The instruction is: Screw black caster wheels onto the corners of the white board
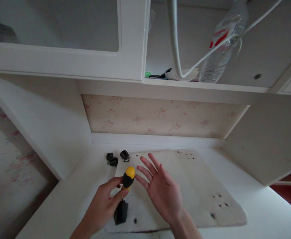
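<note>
My left hand [105, 199] grips a screwdriver [128, 177] with a stubby yellow and black handle, its yellow end pointing up; the lower part is hidden behind the fingers. To its right, my right hand [162, 189] is raised palm up, fingers spread, holding nothing. Both hands are over a white board [195, 192] with rounded corners and several small screw holes. A black block-shaped piece [121, 212] sits at the board's near left, just below the screwdriver. Black casters [112, 160] lie off its far left corner, and another caster [124, 155] rests at that corner.
The board lies on a white desk surface [86, 199] between side panels. Overhead is a shelf cabinet with a framed door [133, 63]. On the open shelf stand a clear plastic bottle [216, 56] and small items, with a white cable [176, 43] hanging in front.
</note>
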`<state>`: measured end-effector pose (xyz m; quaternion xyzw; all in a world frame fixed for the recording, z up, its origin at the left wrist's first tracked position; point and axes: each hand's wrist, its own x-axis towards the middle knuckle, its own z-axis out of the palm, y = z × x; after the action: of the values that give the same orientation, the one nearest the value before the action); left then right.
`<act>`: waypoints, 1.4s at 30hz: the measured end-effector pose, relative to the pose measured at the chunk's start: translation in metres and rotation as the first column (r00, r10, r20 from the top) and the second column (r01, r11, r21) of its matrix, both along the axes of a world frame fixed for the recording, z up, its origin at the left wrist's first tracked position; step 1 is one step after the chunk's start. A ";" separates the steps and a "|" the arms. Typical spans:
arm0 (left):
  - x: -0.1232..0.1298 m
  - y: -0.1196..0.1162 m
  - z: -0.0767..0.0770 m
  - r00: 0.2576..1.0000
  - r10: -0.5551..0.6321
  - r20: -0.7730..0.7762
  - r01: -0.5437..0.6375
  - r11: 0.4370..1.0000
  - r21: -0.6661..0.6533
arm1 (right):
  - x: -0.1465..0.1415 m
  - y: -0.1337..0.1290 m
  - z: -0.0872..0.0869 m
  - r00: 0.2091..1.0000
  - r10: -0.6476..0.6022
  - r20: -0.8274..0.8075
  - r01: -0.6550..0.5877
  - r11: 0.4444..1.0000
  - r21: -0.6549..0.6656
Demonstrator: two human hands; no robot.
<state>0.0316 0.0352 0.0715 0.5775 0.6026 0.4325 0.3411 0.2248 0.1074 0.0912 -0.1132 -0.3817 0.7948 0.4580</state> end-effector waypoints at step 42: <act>0.005 -0.014 -0.068 0.026 0.409 0.912 -0.433 0.827 -0.359 | -0.033 -0.019 0.032 0.769 -0.311 0.558 -0.182 0.731 0.658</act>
<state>0.0366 0.0212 0.0031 -0.0341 0.3814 0.7811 0.4932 0.1915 0.0879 0.1237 -0.2135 -0.7714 0.4943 0.3391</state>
